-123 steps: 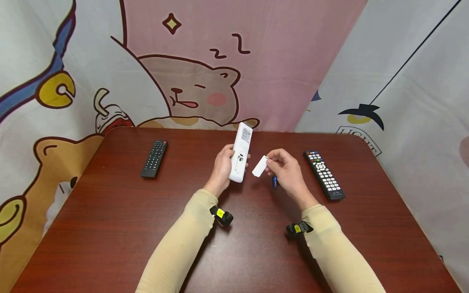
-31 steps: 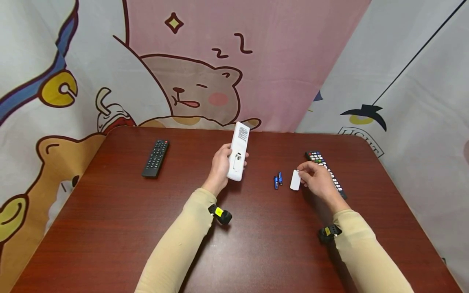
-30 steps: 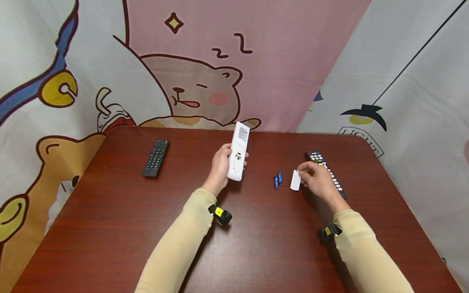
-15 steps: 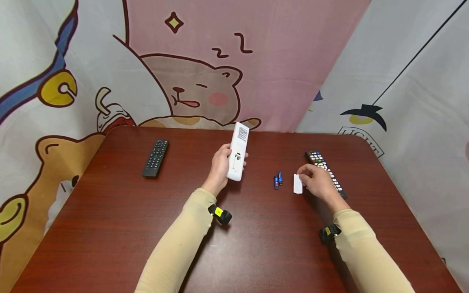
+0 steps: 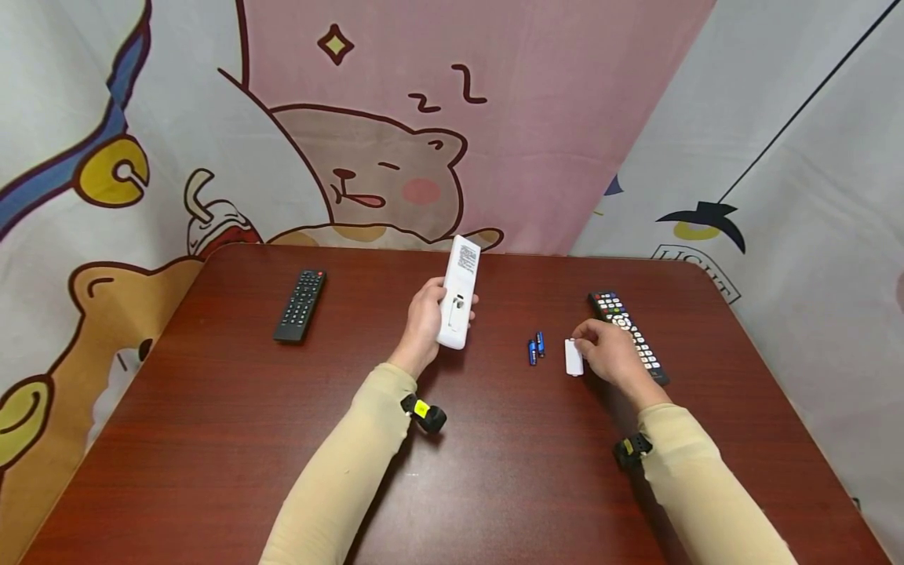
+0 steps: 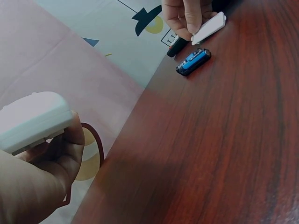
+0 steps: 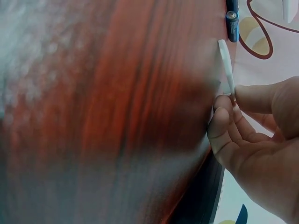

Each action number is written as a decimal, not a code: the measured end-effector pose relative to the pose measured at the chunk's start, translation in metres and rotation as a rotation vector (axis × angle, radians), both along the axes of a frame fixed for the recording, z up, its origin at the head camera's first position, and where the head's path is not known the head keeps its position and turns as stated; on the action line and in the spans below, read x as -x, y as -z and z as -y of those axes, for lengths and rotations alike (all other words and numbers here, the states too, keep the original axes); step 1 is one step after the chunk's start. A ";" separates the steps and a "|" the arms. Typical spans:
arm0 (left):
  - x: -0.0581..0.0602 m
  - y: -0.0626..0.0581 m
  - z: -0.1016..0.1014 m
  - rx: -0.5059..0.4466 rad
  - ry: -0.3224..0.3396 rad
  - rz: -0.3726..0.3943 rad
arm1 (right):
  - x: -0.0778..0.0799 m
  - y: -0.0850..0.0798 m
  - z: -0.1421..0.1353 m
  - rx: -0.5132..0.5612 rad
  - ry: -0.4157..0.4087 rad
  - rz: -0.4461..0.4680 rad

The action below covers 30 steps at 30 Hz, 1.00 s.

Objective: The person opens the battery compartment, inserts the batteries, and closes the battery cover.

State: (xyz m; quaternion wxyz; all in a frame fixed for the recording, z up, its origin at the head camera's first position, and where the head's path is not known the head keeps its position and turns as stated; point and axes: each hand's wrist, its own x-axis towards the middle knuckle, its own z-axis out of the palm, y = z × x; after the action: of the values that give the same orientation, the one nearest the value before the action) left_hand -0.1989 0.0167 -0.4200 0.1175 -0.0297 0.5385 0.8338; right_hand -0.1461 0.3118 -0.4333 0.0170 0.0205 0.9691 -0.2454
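Observation:
My left hand [image 5: 424, 318] grips a white remote control [image 5: 459, 294], held with its back up; the battery compartment at its lower end is uncovered, and a printed label shows above. The thumb lies along its left side. My right hand [image 5: 609, 351] pinches the small white battery cover [image 5: 574, 358] by its upper end, low over the table. In the right wrist view, thumb and fingertips close on one end of the cover [image 7: 226, 65]. Two blue batteries [image 5: 536, 348] lie side by side on the table, just left of the cover.
A black remote with white and coloured buttons [image 5: 632, 337] lies right of my right hand, partly behind it. A smaller black remote [image 5: 300, 306] lies at the left of the brown table [image 5: 494, 486]. A cartoon-printed cloth [image 5: 551, 118] hangs behind the table.
My right hand carried the battery cover from beside the white remote rightward past the batteries, then lowered it toward the table. Both batteries are now uncovered to view. The left hand has barely moved.

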 end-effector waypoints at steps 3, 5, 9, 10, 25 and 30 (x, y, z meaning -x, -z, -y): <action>0.000 0.000 0.000 -0.007 -0.002 0.001 | 0.000 -0.001 0.002 -0.012 -0.002 -0.009; 0.000 0.001 0.000 -0.010 -0.004 0.002 | 0.000 -0.002 0.002 -0.017 -0.007 -0.019; 0.000 0.001 0.000 -0.012 -0.003 0.002 | 0.000 -0.003 0.003 -0.017 -0.012 -0.034; 0.001 0.001 0.000 -0.013 -0.003 0.001 | 0.000 -0.003 0.003 -0.014 -0.012 -0.036; 0.000 -0.001 0.002 0.002 0.003 0.011 | 0.000 -0.005 0.012 0.006 -0.035 -0.101; 0.001 -0.001 0.002 0.004 0.001 0.009 | 0.000 -0.007 0.016 0.025 -0.056 -0.108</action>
State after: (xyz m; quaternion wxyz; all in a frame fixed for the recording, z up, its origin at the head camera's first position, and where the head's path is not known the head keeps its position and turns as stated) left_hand -0.1995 0.0143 -0.4195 0.1200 -0.0333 0.5396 0.8326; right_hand -0.1461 0.2955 -0.4264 -0.0281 -0.0200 0.9656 -0.2576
